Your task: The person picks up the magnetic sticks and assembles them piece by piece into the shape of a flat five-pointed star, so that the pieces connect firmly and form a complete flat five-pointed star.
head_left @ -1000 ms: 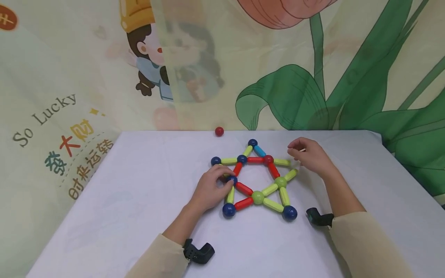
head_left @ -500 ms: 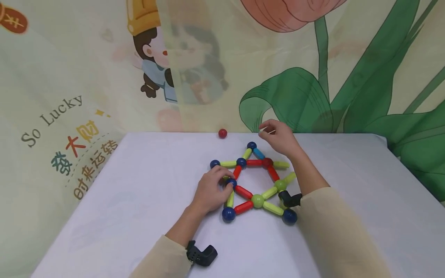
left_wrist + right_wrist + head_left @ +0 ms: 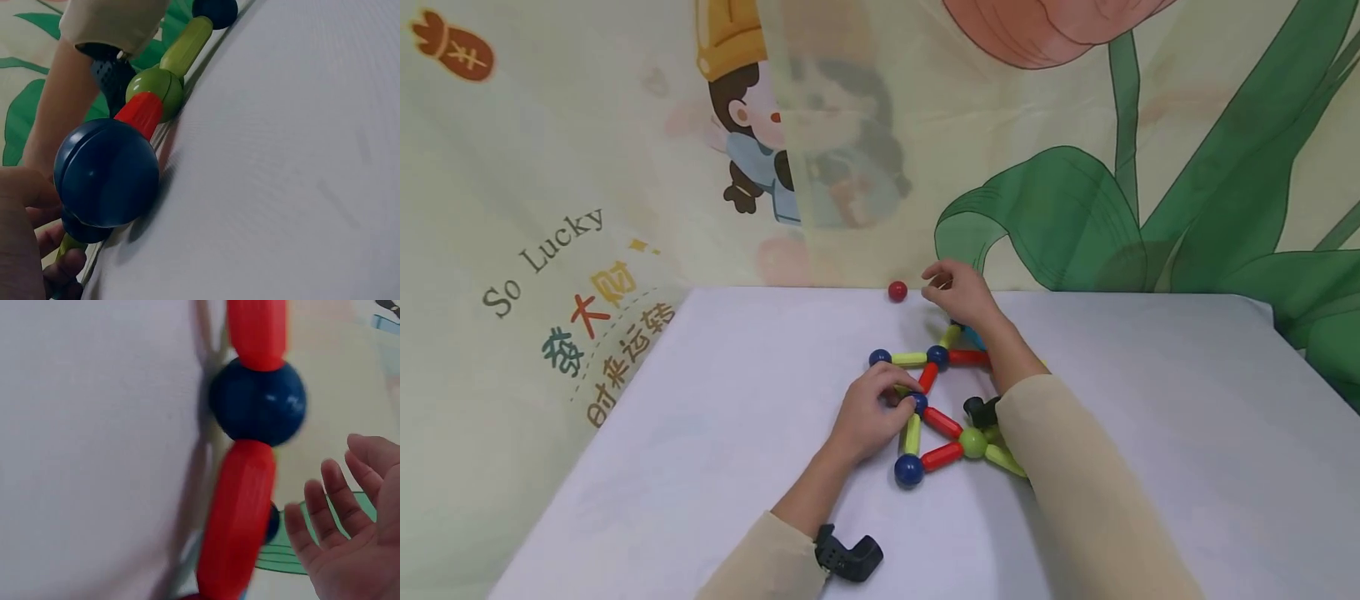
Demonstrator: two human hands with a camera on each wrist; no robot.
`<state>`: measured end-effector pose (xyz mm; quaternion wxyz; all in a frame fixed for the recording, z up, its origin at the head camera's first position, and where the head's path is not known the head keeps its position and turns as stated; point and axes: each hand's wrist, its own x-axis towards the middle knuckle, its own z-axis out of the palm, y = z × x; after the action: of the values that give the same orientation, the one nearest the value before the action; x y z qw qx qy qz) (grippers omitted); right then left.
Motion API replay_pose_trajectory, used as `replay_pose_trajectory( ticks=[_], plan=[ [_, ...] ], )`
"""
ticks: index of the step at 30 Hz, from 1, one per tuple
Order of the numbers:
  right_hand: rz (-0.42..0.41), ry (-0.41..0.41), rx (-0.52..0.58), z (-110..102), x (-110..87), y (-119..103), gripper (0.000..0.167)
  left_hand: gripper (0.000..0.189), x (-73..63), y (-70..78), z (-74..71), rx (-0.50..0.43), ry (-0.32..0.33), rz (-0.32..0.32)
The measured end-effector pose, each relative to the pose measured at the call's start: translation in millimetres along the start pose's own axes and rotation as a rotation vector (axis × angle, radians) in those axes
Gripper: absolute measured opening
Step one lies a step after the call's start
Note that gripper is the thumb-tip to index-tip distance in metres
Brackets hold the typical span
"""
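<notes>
A flat star-like frame of magnetic rods and balls lies on the white table. My left hand (image 3: 871, 412) pinches a blue ball (image 3: 918, 402) on its left side between thumb and fingers. In the left wrist view a large blue ball (image 3: 106, 172) hides part of those fingers. My right hand (image 3: 961, 293) is above the frame's far end, fingers loosely bent and holding nothing. Just left of its fingertips sits a loose red ball (image 3: 897, 291), apart from them. The right forearm covers the frame's right part. In the right wrist view, red rods (image 3: 237, 519) join another blue ball (image 3: 259, 402).
The red ball rests by the far edge of the white table (image 3: 737, 400), in front of a printed cloth backdrop (image 3: 865, 125). A black wrist camera (image 3: 850, 557) sits on the left wrist, another (image 3: 981, 411) on the right.
My right hand has swept from the right of the frame leftward over its far end, up to the red ball. The left hand stays on the blue ball. The view has shifted slightly.
</notes>
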<state>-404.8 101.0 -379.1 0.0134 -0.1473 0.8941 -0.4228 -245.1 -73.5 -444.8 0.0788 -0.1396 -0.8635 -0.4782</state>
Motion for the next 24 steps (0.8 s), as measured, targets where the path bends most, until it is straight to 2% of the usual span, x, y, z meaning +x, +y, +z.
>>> replay_pose_trajectory(
  ticks=[3,7,13,16,18,22,24],
  plan=[
    [0.002,-0.004,-0.046,8,3.7,6,0.037,0.018,0.1,1.2,1.7,-0.011,0.001,-0.003],
    [0.016,-0.062,-0.122,18,9.0,12,0.045,0.018,-1.7,3.0,1.9,-0.019,0.001,-0.021],
    [-0.059,-0.147,-0.283,26,17.8,8,0.056,0.019,-3.6,2.4,1.1,-0.023,0.011,-0.016],
    [-0.054,-0.188,-0.314,29,20.4,3,0.057,0.019,-3.2,1.8,0.1,-0.029,0.018,-0.013],
    [-0.021,-0.211,-0.304,31,20.7,0,0.053,0.020,-2.9,1.7,-0.9,-0.033,0.021,-0.017],
    [0.030,-0.175,-0.288,34,21.9,-2,0.040,0.020,-1.8,2.0,-1.7,-0.041,0.016,-0.021],
    [0.021,-0.142,-0.306,34,23.7,-2,0.040,0.020,-0.4,2.3,-1.4,-0.044,0.006,-0.020]
  ],
)
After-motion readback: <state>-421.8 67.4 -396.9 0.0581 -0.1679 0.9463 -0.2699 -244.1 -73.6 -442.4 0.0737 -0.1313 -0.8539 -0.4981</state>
